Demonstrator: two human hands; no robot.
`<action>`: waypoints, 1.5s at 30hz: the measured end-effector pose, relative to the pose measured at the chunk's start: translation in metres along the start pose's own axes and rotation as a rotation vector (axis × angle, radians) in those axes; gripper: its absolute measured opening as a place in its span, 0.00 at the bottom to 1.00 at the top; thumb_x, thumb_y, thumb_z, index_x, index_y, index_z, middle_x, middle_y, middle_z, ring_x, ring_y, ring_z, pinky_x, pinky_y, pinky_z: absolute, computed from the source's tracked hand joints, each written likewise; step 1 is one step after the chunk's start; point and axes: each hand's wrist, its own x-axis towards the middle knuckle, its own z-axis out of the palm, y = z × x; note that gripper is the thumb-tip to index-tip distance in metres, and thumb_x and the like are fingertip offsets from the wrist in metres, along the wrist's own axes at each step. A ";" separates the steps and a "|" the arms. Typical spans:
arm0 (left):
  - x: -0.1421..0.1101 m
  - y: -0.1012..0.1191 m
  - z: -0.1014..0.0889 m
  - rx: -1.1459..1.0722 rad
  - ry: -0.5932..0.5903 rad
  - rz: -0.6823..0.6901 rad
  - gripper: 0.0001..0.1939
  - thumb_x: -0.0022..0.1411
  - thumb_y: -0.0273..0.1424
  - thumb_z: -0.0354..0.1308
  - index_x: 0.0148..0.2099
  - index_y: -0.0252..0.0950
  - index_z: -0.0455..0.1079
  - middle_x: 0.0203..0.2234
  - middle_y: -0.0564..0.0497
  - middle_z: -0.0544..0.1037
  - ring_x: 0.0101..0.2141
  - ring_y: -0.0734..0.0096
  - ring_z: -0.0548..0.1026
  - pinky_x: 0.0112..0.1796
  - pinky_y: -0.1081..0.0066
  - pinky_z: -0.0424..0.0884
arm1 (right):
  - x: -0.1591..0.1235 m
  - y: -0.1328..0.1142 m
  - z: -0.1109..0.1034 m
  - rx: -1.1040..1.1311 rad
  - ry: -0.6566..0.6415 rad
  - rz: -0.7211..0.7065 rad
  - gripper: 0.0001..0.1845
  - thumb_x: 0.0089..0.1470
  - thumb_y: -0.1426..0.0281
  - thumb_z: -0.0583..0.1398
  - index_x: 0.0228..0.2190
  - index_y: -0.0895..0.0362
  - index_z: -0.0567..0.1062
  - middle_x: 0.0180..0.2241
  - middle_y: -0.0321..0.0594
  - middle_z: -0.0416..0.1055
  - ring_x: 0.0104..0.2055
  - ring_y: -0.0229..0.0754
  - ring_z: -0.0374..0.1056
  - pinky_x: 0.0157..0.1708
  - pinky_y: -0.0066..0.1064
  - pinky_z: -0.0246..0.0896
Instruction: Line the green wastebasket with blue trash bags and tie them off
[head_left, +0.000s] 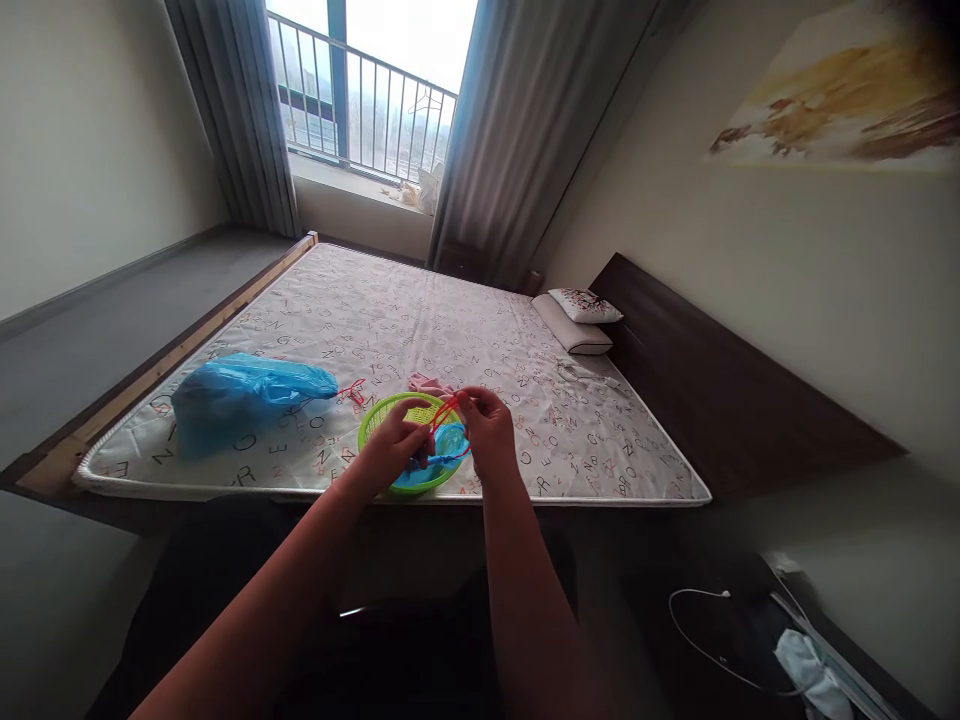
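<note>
A green plastic basket (367, 425) stands at the near edge of the mattress, with a thin blue plastic bag (450, 440) inside it. The bag has a red drawstring (448, 408) stretched between my hands above the basket. My right hand (487, 425) pinches this drawstring between thumb and fingers. On the basket's left side, my left hand (397, 438) is closed on the drawstring's other part, its fingertips partly hidden. A filled blue plastic bag (247, 390) lies on the mattress to the left, its gathered neck ending in a red drawstring (352, 391).
Behind the basket lies a pink cloth (429, 384) on the letter-patterned mattress (375, 310). Pillows (581, 305) rest by the dark headboard (720, 360). A wooden bed rail (217, 315) runs along the left. At lower right are a white cable (679, 625) and a pale bundle (810, 665).
</note>
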 end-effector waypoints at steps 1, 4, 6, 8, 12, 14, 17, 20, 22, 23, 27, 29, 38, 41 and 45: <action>0.000 -0.003 -0.001 -0.015 -0.050 -0.009 0.26 0.65 0.44 0.64 0.57 0.40 0.60 0.22 0.59 0.75 0.19 0.73 0.72 0.22 0.75 0.66 | 0.001 -0.001 -0.001 0.034 0.026 -0.005 0.19 0.53 0.52 0.68 0.36 0.54 0.79 0.24 0.31 0.70 0.23 0.33 0.61 0.23 0.27 0.55; 0.001 -0.012 -0.004 -0.053 -0.152 -0.038 0.27 0.65 0.45 0.66 0.58 0.39 0.62 0.18 0.62 0.68 0.17 0.77 0.65 0.21 0.76 0.62 | 0.002 -0.002 -0.004 0.148 0.090 0.009 0.19 0.51 0.53 0.71 0.36 0.54 0.78 0.22 0.26 0.64 0.20 0.30 0.54 0.20 0.25 0.51; 0.001 -0.016 -0.006 -0.081 -0.163 -0.049 0.27 0.63 0.45 0.68 0.57 0.39 0.64 0.18 0.63 0.64 0.17 0.78 0.61 0.20 0.77 0.59 | 0.004 -0.004 -0.007 0.232 0.091 0.049 0.19 0.48 0.57 0.73 0.37 0.54 0.78 0.21 0.23 0.60 0.19 0.28 0.50 0.19 0.24 0.49; 0.002 -0.019 -0.009 -0.137 -0.114 -0.039 0.26 0.61 0.44 0.70 0.55 0.39 0.66 0.18 0.64 0.62 0.17 0.79 0.58 0.19 0.78 0.56 | 0.006 -0.008 -0.014 0.327 0.061 0.079 0.20 0.43 0.64 0.74 0.39 0.53 0.78 0.21 0.22 0.60 0.19 0.28 0.52 0.20 0.24 0.52; 0.005 -0.021 -0.016 -0.332 0.147 0.048 0.22 0.58 0.38 0.71 0.49 0.43 0.66 0.18 0.65 0.57 0.17 0.80 0.53 0.20 0.79 0.51 | 0.011 -0.015 -0.030 0.538 0.119 -0.005 0.21 0.37 0.73 0.71 0.37 0.50 0.77 0.22 0.22 0.63 0.27 0.32 0.67 0.35 0.28 0.69; 0.007 -0.022 -0.020 -0.390 0.230 0.063 0.19 0.58 0.36 0.70 0.48 0.43 0.67 0.19 0.64 0.56 0.18 0.79 0.52 0.20 0.79 0.50 | 0.012 -0.016 -0.035 0.602 0.193 -0.078 0.18 0.39 0.73 0.70 0.35 0.49 0.75 0.24 0.23 0.64 0.35 0.35 0.73 0.46 0.36 0.72; 0.009 -0.026 -0.021 -0.321 0.228 0.030 0.12 0.58 0.36 0.68 0.43 0.38 0.74 0.18 0.62 0.54 0.18 0.79 0.51 0.20 0.78 0.48 | 0.009 -0.017 -0.033 0.615 0.178 -0.105 0.16 0.44 0.70 0.70 0.35 0.49 0.73 0.25 0.24 0.65 0.44 0.43 0.78 0.52 0.47 0.72; 0.007 -0.029 -0.019 -0.153 0.171 -0.034 0.15 0.57 0.39 0.67 0.41 0.33 0.79 0.17 0.61 0.54 0.19 0.79 0.51 0.21 0.76 0.48 | 0.003 -0.019 -0.023 0.530 0.069 -0.059 0.16 0.48 0.65 0.70 0.37 0.48 0.72 0.22 0.24 0.63 0.32 0.40 0.75 0.36 0.37 0.74; 0.004 -0.027 -0.016 -0.036 0.097 -0.074 0.19 0.58 0.42 0.67 0.45 0.31 0.82 0.17 0.59 0.57 0.19 0.79 0.53 0.22 0.76 0.49 | -0.002 -0.022 -0.014 0.464 0.008 -0.033 0.16 0.49 0.62 0.70 0.38 0.49 0.72 0.19 0.22 0.58 0.21 0.33 0.62 0.23 0.27 0.62; 0.002 -0.025 -0.013 0.019 0.047 -0.082 0.21 0.60 0.43 0.67 0.47 0.32 0.82 0.18 0.58 0.61 0.20 0.78 0.55 0.22 0.75 0.51 | -0.005 -0.024 -0.009 0.438 -0.019 -0.023 0.15 0.49 0.62 0.70 0.37 0.49 0.72 0.18 0.22 0.56 0.18 0.31 0.55 0.19 0.25 0.54; -0.003 -0.014 0.008 0.227 -0.148 -0.012 0.19 0.58 0.44 0.69 0.43 0.34 0.83 0.23 0.53 0.71 0.25 0.74 0.62 0.26 0.74 0.56 | -0.014 -0.031 0.009 0.375 -0.121 0.035 0.14 0.49 0.59 0.68 0.33 0.50 0.71 0.17 0.21 0.49 0.17 0.29 0.40 0.16 0.26 0.40; -0.004 -0.011 0.020 0.297 -0.203 0.029 0.16 0.57 0.44 0.69 0.34 0.34 0.80 0.22 0.53 0.70 0.26 0.73 0.63 0.26 0.74 0.57 | -0.016 -0.033 0.015 0.362 -0.154 0.051 0.14 0.50 0.56 0.66 0.32 0.50 0.70 0.17 0.22 0.46 0.17 0.30 0.38 0.16 0.26 0.39; -0.005 -0.025 0.017 0.153 -0.253 -0.128 0.23 0.60 0.51 0.66 0.38 0.32 0.82 0.19 0.54 0.67 0.21 0.77 0.59 0.24 0.74 0.53 | -0.004 -0.025 -0.006 0.184 -0.095 -0.224 0.10 0.57 0.61 0.63 0.41 0.50 0.75 0.30 0.33 0.70 0.36 0.40 0.71 0.40 0.35 0.70; -0.004 -0.028 0.009 0.004 -0.242 -0.180 0.28 0.60 0.54 0.67 0.40 0.30 0.81 0.19 0.55 0.66 0.19 0.80 0.57 0.22 0.75 0.52 | 0.003 -0.013 -0.029 -0.093 -0.211 -0.231 0.18 0.62 0.60 0.62 0.52 0.49 0.75 0.46 0.40 0.75 0.48 0.42 0.74 0.49 0.37 0.70; -0.002 -0.031 0.001 -0.089 -0.144 -0.150 0.26 0.60 0.52 0.69 0.38 0.30 0.81 0.19 0.53 0.69 0.19 0.79 0.60 0.22 0.75 0.55 | 0.005 0.004 -0.053 -0.436 -0.510 -0.095 0.17 0.61 0.63 0.63 0.50 0.52 0.79 0.36 0.37 0.77 0.38 0.40 0.72 0.40 0.33 0.67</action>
